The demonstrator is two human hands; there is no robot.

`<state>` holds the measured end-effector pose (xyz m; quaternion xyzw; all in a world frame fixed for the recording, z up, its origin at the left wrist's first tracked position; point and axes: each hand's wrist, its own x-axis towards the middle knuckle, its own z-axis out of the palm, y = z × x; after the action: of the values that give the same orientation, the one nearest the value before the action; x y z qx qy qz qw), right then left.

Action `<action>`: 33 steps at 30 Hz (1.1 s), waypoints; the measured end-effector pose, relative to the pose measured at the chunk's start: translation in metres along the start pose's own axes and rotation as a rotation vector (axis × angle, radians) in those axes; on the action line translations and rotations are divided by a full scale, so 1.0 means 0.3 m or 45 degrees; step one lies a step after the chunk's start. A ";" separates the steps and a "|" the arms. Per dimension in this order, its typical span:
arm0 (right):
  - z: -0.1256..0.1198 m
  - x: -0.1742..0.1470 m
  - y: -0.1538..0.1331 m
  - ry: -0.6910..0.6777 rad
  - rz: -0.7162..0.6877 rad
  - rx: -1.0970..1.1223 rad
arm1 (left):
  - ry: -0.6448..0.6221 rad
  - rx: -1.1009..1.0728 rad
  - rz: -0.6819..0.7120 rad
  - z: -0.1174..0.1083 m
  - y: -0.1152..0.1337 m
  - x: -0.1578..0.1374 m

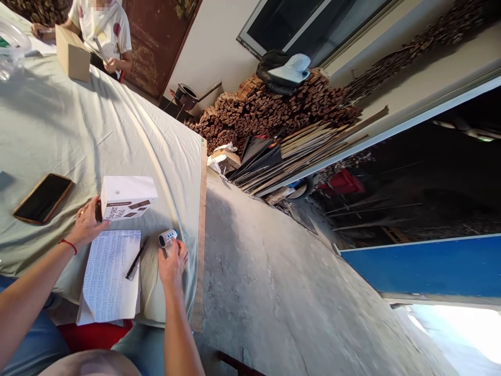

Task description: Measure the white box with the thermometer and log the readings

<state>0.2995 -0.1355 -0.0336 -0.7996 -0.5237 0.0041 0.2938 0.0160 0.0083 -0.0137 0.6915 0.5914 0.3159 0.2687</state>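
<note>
A white box (129, 189) with brown printing stands on the cloth-covered table. At its lower left corner is my left hand (86, 223), fingers along the side and thumb by the front. My right hand (173, 261) closes around a small white handheld device (168, 237) with a dark end and blue markings, near the table's right edge. Between my hands lies a stack of paper covered in handwriting (111, 277). A black pen (136, 258) rests slantwise on its right edge.
A phone (43, 198) lies on the left of the table (129, 130). Across it, a person (104, 36) sits near a cardboard box (73, 55). Stacked firewood (270, 109) lines the wall; concrete floor (250, 282) stretches to the right.
</note>
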 end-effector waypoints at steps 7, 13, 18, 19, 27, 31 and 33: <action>-0.085 0.066 0.024 -0.339 0.416 0.168 | 0.102 -0.114 -0.134 0.001 0.014 -0.035; -0.098 0.038 -0.182 -0.459 0.450 1.200 | 0.113 -0.082 -0.143 0.003 0.013 -0.042; -0.094 0.016 -0.357 -0.680 0.539 1.663 | 0.125 -0.041 -0.081 0.001 0.020 -0.043; -0.090 0.016 -0.377 -0.697 0.562 1.682 | 0.126 -0.040 -0.067 0.001 0.022 -0.044; -0.072 0.017 -0.429 -0.600 0.671 1.649 | 0.155 -0.053 0.012 0.000 0.033 -0.055; -0.066 0.016 -0.437 -0.596 0.727 1.691 | 0.150 -0.054 0.018 0.001 0.030 -0.056; -0.064 0.018 -0.439 -0.601 0.752 1.706 | 0.147 -0.050 0.017 0.001 0.031 -0.057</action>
<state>0.1979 -0.1031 0.0463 -0.5357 -0.2230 0.5692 0.5825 0.0204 -0.0100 -0.0091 0.6708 0.5949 0.3685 0.2455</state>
